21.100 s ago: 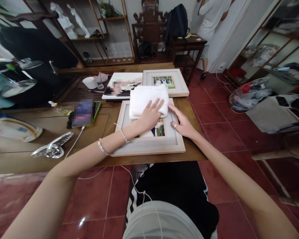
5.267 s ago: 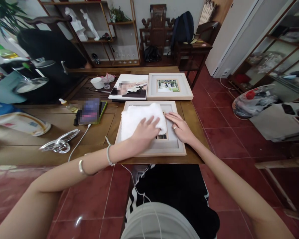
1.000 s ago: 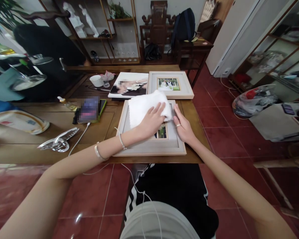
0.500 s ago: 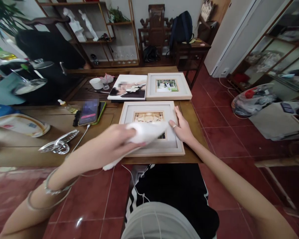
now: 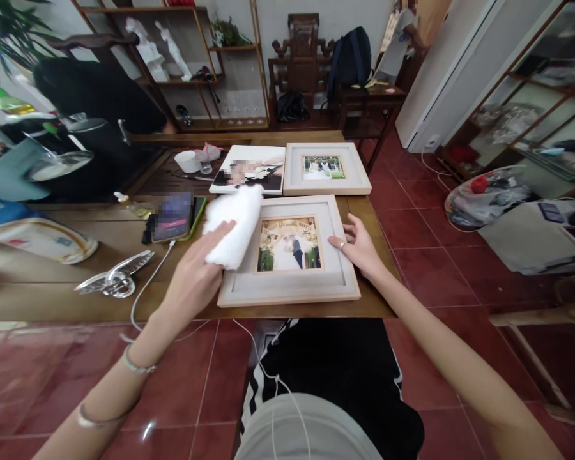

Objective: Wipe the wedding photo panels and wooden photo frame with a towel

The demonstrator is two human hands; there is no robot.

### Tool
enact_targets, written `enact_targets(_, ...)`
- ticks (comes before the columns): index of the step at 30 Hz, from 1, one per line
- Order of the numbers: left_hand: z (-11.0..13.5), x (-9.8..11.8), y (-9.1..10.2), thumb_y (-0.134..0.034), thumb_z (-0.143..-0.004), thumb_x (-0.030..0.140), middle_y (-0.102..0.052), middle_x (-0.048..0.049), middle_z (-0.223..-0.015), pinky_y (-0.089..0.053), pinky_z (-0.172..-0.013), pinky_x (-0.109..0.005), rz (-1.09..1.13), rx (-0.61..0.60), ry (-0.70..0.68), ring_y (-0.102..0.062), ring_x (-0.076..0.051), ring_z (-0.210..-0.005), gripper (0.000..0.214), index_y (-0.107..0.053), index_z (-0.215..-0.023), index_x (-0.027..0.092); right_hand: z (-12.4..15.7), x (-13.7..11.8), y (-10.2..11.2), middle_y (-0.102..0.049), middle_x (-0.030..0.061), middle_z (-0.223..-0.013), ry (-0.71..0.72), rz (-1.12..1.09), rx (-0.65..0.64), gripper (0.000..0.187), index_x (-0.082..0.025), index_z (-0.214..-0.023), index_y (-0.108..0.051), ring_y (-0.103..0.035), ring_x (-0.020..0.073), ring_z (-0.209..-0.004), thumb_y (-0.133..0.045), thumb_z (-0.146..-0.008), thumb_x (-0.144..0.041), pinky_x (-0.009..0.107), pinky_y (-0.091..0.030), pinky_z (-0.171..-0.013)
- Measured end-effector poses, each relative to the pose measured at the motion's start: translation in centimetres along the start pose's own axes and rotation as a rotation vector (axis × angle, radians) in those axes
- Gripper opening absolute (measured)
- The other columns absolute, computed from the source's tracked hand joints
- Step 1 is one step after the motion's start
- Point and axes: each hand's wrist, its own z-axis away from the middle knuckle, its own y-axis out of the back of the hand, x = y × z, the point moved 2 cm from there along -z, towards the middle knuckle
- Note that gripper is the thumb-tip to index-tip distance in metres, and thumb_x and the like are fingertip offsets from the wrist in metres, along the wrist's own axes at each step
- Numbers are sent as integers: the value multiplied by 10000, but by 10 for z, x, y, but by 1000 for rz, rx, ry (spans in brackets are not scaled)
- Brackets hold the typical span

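A light wood picture frame (image 5: 287, 289) with a grey inner border lies face up near the table's front edge. It holds a wedding photo (image 5: 290, 246). My left hand (image 5: 199, 271) has a folded white cloth (image 5: 234, 227), held between thumb and fingers over the frame's left side; the cloth hides the upper left corner. On the right side, my right hand (image 5: 357, 249) grips the frame, thumb on its face and fingers along the outer edge. Behind it are a second wooden picture frame (image 5: 328, 188) and a white-edged photo panel (image 5: 252, 153).
To the left on the table (image 5: 29, 291) are a clear hair claw (image 5: 117, 275), a phone (image 5: 172, 217) with a white cable, a dropper bottle (image 5: 134, 206), a white cup (image 5: 188, 161) and a wipes pack (image 5: 33, 230). At the back right a person (image 5: 400, 48) stands beyond a side table.
My left hand has swept the cloth left and away from me, off the photo to the frame's left edge. My right hand's fingers have shifted outward. A person has come into sight at the back.
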Motion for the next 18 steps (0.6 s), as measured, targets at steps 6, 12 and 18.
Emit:
enact_targets(6, 9, 8, -27, -382, -847, -13, -373, -180, -1537, -345, -1186, -508, 87, -108, 24, -275, -302, -1462, 307, -646, -750, 112, 37, -7, -2, -619, 117, -1330, -135, -129, -124, 882, -233, -1452, -352, -624, 281, -1174, -759, -670, -246, 468, -507, -1011)
enact_targets(12, 5, 5, -24, -378, -790, -51, -429, -182, -1502, -349, -1175, -499, 40, -175, 6, -302, -298, -1452, 335, -628, -649, 121, 62, -9, 8, -716, 82, -1176, -210, -252, -25, 924, -238, -1465, -361, -693, 277, -1038, -742, -624, -194, 400, -576, -851)
enact_targets(18, 14, 11, -19, -385, -711, -65, -472, -171, -1474, -373, -1154, -490, 24, -284, -5, -372, -317, -1416, 322, -622, -610, 129, 83, -6, 61, -769, 50, -990, -278, -230, 154, 990, -240, -1434, -438, -735, 258, -823, -816, -519, -209, 319, -591, -665)
